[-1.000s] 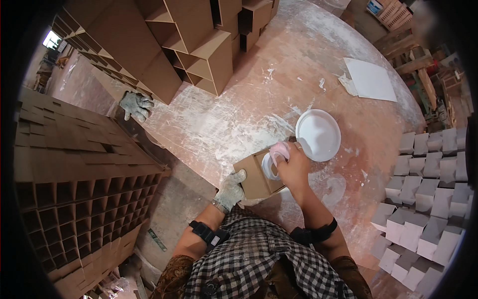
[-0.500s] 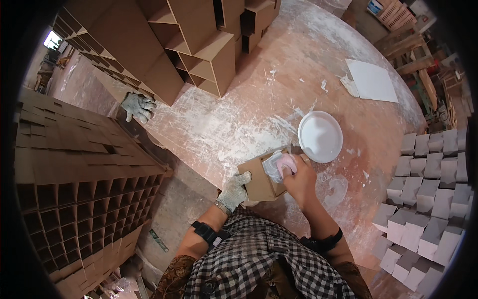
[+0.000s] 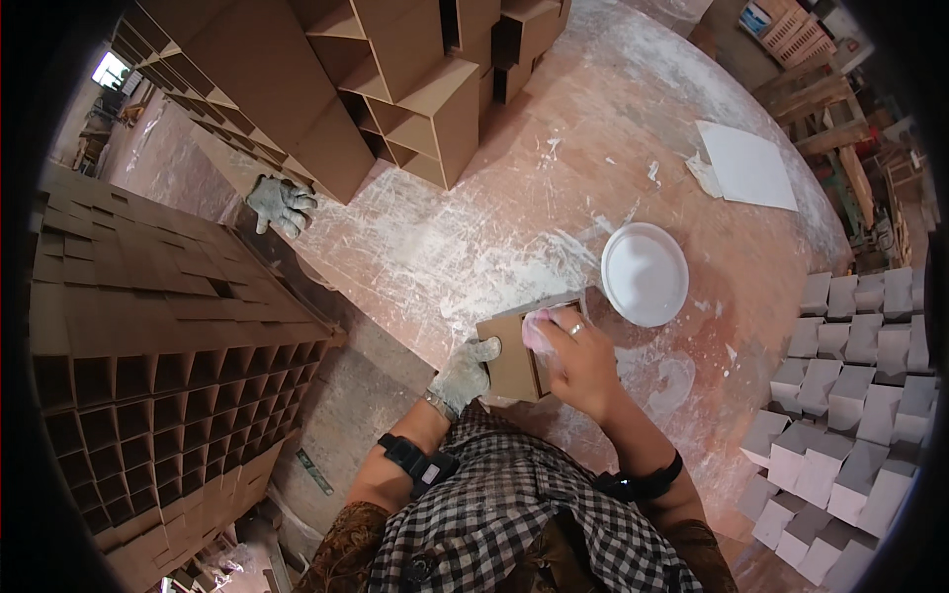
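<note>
A broad round pinkish surface, streaked with white powder, fills the middle of the view. Stacks of brown cardboard grid dividers are seen at nine o'clock, open cardboard boxes at twelve, and rows of white-dusted blocks at four. A spare grey glove lies at ten o'clock. Near the centre a white bowl is set just beside a small cardboard box. The box is steadied by the gloved left hand, its grip closed on the near edge. A pale pink piece is pinched in the bare right hand and held at the box's top. The piece appears only partly seated; no filled boxes are seen.
</note>
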{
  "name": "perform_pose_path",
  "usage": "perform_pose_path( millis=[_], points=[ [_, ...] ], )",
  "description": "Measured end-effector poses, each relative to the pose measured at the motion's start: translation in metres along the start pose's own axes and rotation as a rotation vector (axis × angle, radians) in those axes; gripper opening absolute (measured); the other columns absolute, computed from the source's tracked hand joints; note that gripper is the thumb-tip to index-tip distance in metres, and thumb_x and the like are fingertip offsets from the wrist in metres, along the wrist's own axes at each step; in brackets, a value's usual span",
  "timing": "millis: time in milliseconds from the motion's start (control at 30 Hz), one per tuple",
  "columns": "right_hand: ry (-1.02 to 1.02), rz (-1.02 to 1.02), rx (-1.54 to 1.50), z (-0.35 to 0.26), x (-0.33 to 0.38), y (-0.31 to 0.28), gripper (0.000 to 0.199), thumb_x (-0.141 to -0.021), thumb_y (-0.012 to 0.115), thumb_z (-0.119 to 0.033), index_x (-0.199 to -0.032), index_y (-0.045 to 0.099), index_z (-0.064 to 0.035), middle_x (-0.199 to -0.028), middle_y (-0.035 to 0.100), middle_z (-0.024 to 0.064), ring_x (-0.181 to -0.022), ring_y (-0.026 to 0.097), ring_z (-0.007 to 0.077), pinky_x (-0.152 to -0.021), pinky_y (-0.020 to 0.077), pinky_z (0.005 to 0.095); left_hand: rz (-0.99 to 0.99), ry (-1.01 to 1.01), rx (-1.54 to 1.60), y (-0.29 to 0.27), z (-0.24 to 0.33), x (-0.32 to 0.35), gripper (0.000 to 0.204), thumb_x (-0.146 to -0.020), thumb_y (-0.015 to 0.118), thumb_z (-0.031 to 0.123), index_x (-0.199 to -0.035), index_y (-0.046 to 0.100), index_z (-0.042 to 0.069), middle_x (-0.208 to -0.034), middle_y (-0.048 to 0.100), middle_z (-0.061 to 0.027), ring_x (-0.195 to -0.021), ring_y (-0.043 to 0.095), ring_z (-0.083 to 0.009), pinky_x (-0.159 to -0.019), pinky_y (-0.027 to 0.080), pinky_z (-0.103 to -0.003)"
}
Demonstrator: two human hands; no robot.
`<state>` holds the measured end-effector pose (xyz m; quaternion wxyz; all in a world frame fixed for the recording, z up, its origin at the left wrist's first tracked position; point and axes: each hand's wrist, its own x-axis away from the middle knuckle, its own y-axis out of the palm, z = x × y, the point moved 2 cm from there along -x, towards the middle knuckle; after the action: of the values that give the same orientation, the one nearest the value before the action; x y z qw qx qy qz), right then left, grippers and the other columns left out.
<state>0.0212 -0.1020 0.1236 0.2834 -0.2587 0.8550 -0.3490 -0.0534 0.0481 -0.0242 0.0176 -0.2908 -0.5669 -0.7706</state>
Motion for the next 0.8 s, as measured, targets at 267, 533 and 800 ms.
perform_pose_path(
  millis=[267,533,800],
  points=[
    [-0.248,-0.253,0.088,0.001,0.052,-0.014,0.044,-0.058,0.058,0.002,-0.102,0.061,-0.0068,-0.107,0.058,0.0061,-0.08,0.055,0.028,-0.064,0.0463,0.0366,0.001,-0.005,0.071,-0.015,0.003,-0.002,0.045,-0.08,0.066,0.01,-0.12,0.051,-0.005,-0.114,0.059,-0.0195,-0.101,0.059,-0.0342,-0.086,0.05,-0.048],
    [-0.148,0.07,0.112,0.017,0.005,0.005,0.043,-0.056,0.054,0.005,-0.097,0.063,-0.0045,-0.102,0.059,0.0107,-0.084,0.057,0.0289,-0.069,0.0464,0.0387,0.002,-0.043,-0.089,0.0,0.019,-0.01,0.052,-0.078,0.071,0.015,-0.122,0.051,-0.002,-0.114,0.059,-0.0169,-0.1,0.06,-0.0298,-0.084,0.052,-0.046],
    [0.323,0.17,0.345,0.033,0.032,0.009,0.042,-0.063,0.056,0.001,-0.104,0.061,-0.0074,-0.097,0.057,0.0128,-0.083,0.059,0.032,-0.067,0.0493,0.0409,-0.01,-0.015,-0.239,0.018,0.028,-0.016,0.042,-0.081,0.067,0.01,-0.119,0.054,0.0,-0.11,0.062,-0.0129,-0.096,0.062,-0.0249,-0.083,0.054,-0.039]
  ],
)
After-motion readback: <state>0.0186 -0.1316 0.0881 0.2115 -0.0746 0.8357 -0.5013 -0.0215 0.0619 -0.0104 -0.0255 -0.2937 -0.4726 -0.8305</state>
